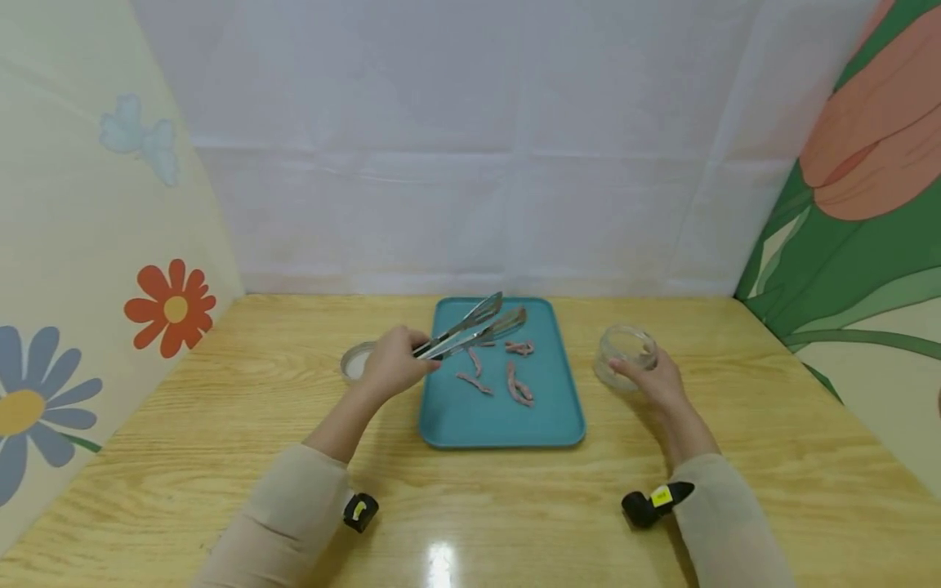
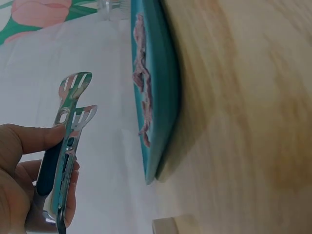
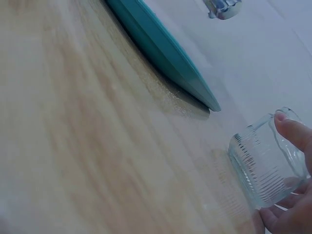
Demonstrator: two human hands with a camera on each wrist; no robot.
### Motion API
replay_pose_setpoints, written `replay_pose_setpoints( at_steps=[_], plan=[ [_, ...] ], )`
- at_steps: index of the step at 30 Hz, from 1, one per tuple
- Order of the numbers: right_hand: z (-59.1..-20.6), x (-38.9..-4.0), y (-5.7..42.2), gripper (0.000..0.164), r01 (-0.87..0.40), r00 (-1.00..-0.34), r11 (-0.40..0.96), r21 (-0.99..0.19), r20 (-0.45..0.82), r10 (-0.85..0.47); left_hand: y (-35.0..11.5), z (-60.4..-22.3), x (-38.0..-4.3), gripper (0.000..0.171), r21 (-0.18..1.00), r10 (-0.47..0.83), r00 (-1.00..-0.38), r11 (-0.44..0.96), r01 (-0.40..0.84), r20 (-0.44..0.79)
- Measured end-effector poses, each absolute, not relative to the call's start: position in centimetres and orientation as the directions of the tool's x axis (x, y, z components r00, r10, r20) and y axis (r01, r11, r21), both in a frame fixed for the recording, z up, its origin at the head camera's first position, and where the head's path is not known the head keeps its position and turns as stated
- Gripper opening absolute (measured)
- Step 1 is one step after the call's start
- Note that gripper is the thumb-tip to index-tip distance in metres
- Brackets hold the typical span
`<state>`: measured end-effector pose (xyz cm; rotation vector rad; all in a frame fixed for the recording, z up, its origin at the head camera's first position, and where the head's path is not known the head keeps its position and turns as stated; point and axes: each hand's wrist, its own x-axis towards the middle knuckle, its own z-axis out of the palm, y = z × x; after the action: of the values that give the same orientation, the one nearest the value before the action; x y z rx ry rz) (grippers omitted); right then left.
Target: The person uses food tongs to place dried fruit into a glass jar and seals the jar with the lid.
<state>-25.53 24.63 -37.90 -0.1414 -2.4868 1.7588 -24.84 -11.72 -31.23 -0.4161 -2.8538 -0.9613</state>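
Observation:
My left hand (image 1: 397, 362) grips a pair of metal tongs (image 1: 481, 328) with dark handle panels; their slotted heads are spread apart above the tray, with nothing between them. On the blue tray (image 1: 448, 420) lie several reddish strips of what looks like meat (image 1: 519, 385). Off the tray's right side, my right hand (image 1: 659, 377) holds a clear glass jar (image 1: 608, 353) around its side, thumb near the rim. The jar (image 3: 261, 161) has a ribbed lower wall and appears to hold nothing. In the left wrist view the tongs (image 2: 63, 146) sit between thumb and fingers.
A round lid (image 1: 353, 362) with a pale inside lies on the wooden table (image 1: 478, 506), left of the tray and partly behind my left hand. A white cloth (image 1: 470, 204) hangs behind the table, and flower-printed panels (image 1: 88, 269) flank it.

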Motion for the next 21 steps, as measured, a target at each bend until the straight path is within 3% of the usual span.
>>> replay_pose_setpoints(
  at_steps=[13, 21],
  plan=[
    [-37.9, -25.5, 24.5, 0.094, 0.044, -0.990, 0.294, -0.955, -0.002, 0.144, -11.3, -32.8, -26.0, 0.025, 0.531, 0.170, -0.982, 0.827, 0.186, 0.080],
    [-38.0, -25.5, 24.5, 0.094, 0.038, -0.989, 0.279, -0.959, 0.003, 0.145, -10.7, -33.3, -26.5, 0.021, 0.477, 0.202, -0.977, 0.853, 0.210, 0.068]
  ],
)
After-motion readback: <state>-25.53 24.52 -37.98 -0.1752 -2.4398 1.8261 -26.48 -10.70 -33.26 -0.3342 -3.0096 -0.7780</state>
